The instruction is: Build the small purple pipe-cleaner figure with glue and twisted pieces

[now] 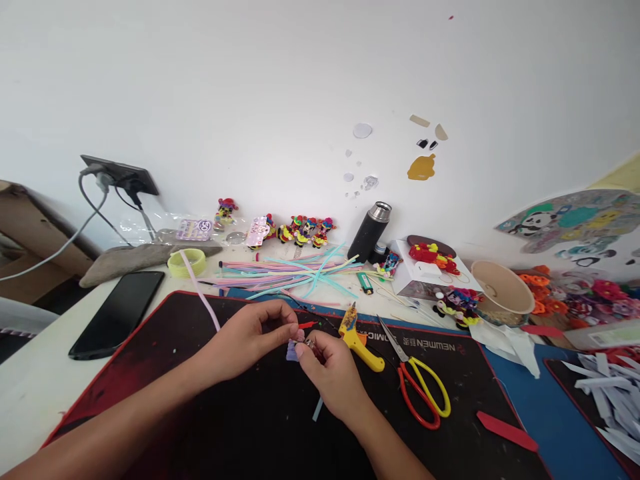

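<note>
Close together over the black mat (pixel 240 420), my left hand (pixel 267 330) and my right hand (pixel 333 373) meet at the fingertips. A small ridged lavender craft piece (pixel 291 351) shows between them, pinched under my right thumb. My left thumb and index finger are pressed together just above it; what they grip is too small to make out. A pale blue strip (pixel 318 409) sticks out below my right hand. Just right of that hand lies a yellow glue gun (pixel 363 347), and farther right are scissors (pixel 423 390) with red and yellow handles.
Behind the mat lies a pile of pastel pipe cleaners (pixel 285 272), with a black thermos (pixel 369 232) and small colourful dolls (pixel 305 231) by the wall. A phone (pixel 117 313) and yellow tape roll (pixel 187 263) are left. A bowl (pixel 503 290) and paper strips (pixel 607 393) are right.
</note>
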### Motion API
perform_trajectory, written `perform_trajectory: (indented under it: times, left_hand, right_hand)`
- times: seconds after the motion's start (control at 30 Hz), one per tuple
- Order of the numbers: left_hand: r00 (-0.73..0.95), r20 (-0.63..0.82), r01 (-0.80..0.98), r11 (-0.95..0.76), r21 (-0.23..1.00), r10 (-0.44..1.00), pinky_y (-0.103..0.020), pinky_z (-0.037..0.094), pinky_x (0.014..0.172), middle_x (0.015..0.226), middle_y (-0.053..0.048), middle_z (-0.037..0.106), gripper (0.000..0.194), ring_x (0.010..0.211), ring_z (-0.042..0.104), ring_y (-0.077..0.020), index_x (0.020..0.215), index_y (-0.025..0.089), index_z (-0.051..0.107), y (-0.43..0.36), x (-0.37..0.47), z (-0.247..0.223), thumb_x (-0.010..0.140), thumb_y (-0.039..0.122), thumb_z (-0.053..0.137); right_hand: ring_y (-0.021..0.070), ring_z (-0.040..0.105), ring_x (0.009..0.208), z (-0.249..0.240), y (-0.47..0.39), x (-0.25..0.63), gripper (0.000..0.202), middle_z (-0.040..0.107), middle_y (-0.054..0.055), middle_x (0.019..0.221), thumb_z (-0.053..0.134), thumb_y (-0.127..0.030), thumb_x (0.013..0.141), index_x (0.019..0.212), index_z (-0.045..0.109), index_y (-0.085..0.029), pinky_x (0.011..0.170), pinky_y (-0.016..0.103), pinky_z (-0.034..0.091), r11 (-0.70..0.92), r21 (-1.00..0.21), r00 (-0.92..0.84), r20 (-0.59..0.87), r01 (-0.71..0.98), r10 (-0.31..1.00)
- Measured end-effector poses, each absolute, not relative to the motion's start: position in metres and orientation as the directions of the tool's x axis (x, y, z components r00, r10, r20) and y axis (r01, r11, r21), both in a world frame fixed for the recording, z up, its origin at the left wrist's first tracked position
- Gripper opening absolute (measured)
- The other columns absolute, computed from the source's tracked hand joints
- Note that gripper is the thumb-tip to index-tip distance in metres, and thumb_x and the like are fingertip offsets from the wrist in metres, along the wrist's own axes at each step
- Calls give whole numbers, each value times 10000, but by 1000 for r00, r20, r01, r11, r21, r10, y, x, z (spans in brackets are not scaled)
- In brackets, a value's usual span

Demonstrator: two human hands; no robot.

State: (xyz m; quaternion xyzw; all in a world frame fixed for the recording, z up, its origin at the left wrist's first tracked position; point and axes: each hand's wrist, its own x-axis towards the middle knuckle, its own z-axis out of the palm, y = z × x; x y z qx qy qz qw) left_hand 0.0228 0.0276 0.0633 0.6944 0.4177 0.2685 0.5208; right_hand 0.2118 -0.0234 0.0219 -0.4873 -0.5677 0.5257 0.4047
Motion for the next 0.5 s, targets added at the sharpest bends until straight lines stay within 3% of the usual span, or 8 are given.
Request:
perform_trajectory:
  times: [0.5]
  left_hand:
    - [528,-82,290,-89,953,845,-273,424,708,802,6,668,283,765,579,-173,850,197,654,23,27,63,940,464,633]
  right_hand:
    - [128,307,585,17,-24,208,333,377,-48,624,552,-420,933,677,483,-220,534,265,273,-4,-985,-86,-19,170,996]
